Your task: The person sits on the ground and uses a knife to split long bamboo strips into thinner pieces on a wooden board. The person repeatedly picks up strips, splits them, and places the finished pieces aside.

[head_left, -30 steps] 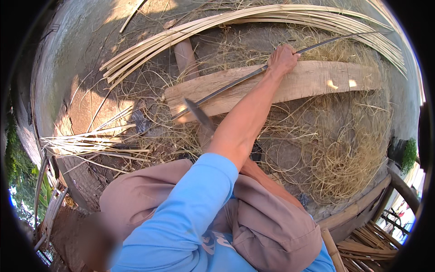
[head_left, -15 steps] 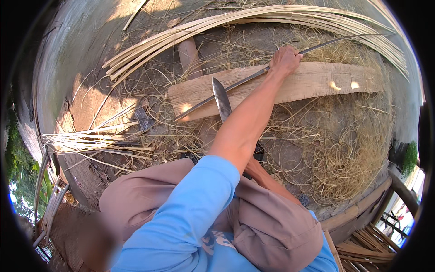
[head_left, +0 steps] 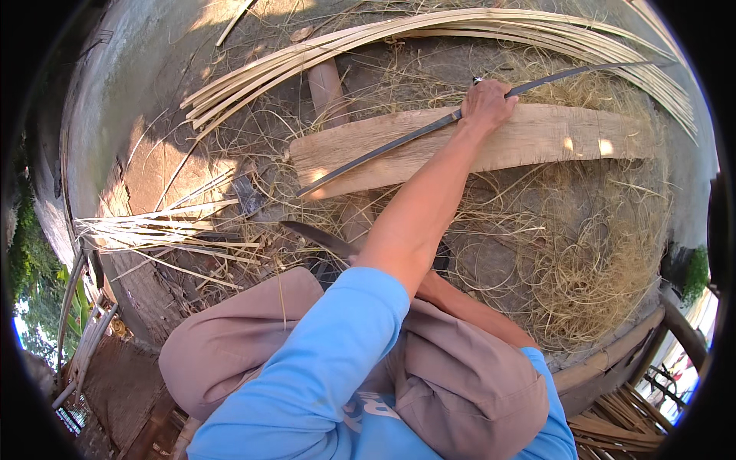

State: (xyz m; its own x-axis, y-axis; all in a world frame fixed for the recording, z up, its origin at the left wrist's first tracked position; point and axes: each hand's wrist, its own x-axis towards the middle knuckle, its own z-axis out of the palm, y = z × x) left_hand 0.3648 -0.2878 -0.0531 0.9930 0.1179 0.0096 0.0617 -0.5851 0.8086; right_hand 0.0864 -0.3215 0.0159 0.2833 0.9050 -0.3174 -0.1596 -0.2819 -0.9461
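Observation:
My left hand (head_left: 488, 107) is closed around a long, thin, dark-faced strip (head_left: 383, 152), probably bamboo. This strip slants over a pale wooden board (head_left: 552, 134); its near end is at the board's left edge, and its far end reaches out to the upper right. Under my left arm my right forearm (head_left: 479, 310) crosses to the left. From there a knife (head_left: 318, 236) sticks out, its dark blade pointing left, below the board and apart from the strip. The left forearm covers most of my right hand and the knife's handle.
A bundle of long pale strips (head_left: 368, 34) curves along the far side. Shorter split strips (head_left: 153, 230) lie at the left. Thin curled shavings (head_left: 590, 268) cover the ground to the right. A wooden block (head_left: 328, 88) lies beyond the board, my bent knees (head_left: 245, 326) in front.
The knife blade has swung down to the left, from crossing the board's near edge to lying nearer my knees. My left hand keeps its hold on the strip, almost unmoved.

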